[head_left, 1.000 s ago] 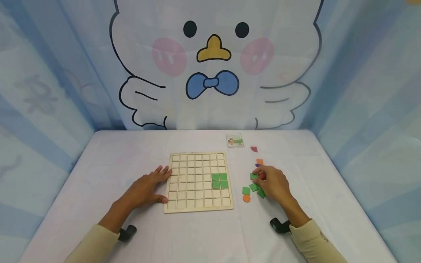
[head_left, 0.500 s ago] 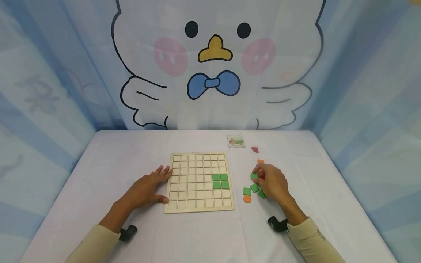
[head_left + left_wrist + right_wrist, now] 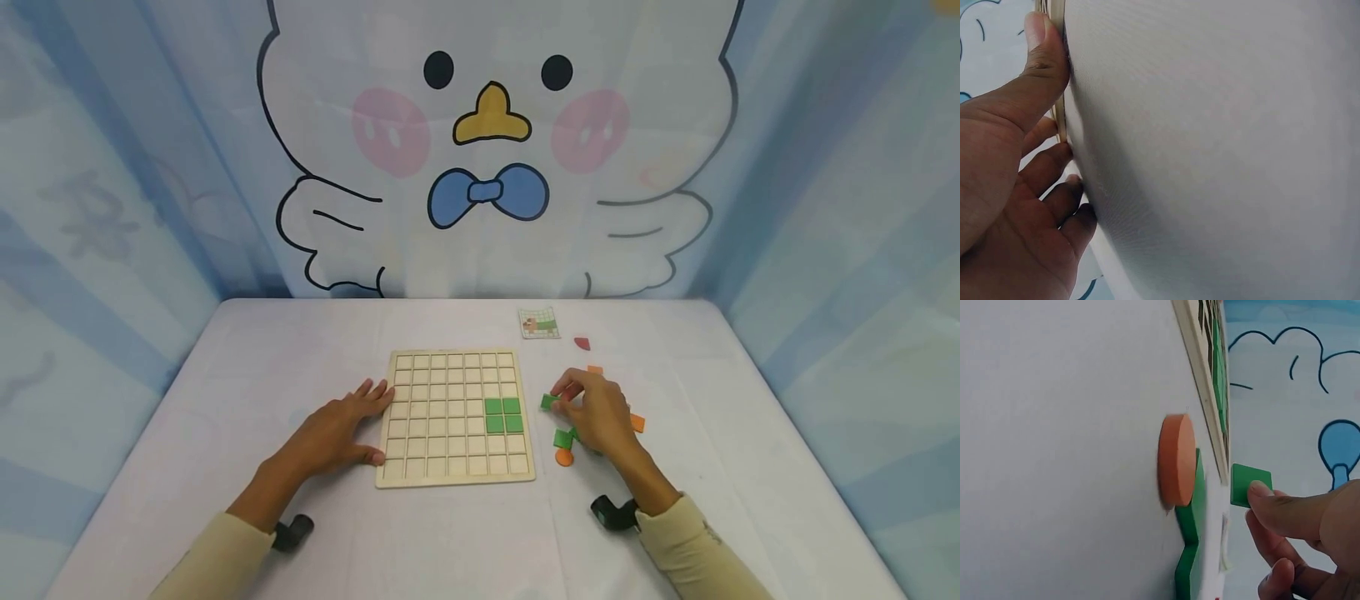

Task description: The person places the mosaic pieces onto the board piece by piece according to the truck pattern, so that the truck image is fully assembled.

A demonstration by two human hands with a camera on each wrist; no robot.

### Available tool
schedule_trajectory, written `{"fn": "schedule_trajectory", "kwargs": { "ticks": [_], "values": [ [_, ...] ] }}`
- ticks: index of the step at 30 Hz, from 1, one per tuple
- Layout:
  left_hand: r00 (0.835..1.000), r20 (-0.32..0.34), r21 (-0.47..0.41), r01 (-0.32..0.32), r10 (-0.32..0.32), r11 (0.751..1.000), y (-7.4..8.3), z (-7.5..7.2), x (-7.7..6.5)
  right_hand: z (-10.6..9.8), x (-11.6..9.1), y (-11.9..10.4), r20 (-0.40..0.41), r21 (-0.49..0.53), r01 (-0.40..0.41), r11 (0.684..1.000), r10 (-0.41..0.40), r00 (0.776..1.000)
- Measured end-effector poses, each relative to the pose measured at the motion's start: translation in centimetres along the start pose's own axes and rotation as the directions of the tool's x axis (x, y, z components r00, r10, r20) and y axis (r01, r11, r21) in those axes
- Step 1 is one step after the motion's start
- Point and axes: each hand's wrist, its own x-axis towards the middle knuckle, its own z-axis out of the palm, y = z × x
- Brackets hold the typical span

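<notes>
Beside the board (image 3: 456, 409), the right hand (image 3: 596, 410) pinches a tile (image 3: 1242, 478) by one end, so it could twist loose.

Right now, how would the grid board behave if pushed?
Low and flat, the grid board would probably slide rather than tip. Its straight rim suggests stiffness. The four green tiles, sitting in its cells, would likely ride along.

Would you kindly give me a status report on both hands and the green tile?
Right hand pinches green tile, right of wooden board. Left hand touches board's left edge. Orange disc close by, not between held tile and board.
</notes>
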Motion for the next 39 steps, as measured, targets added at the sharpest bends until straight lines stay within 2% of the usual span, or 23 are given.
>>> {"fn": "schedule_trajectory", "kwargs": {
  "ticks": [9,20,27,39],
  "values": [
    [1.000,0.000,0.007,0.007,-0.007,1.000,0.2,0.0,0.0,1.2,0.0,-2.8,0.026,0.083,0.078,0.994,-0.081,0.996],
    [1.000,-0.001,0.017,0.002,-0.002,1.000,0.3,-0.1,-0.1,3.4,-0.2,-5.5,0.092,0.144,0.128,0.981,-0.142,0.986],
    [1.000,-0.003,0.018,0.005,-0.005,1.000,0.3,0.0,0.0,4.7,-0.4,-6.6,0.131,0.134,0.183,0.974,-0.201,0.971],
    [1.000,0.004,0.018,0.010,-0.010,1.000,0.1,0.1,0.1,5.7,-0.5,-7.2,0.181,0.070,0.212,0.975,-0.222,0.958]
  ]
}}
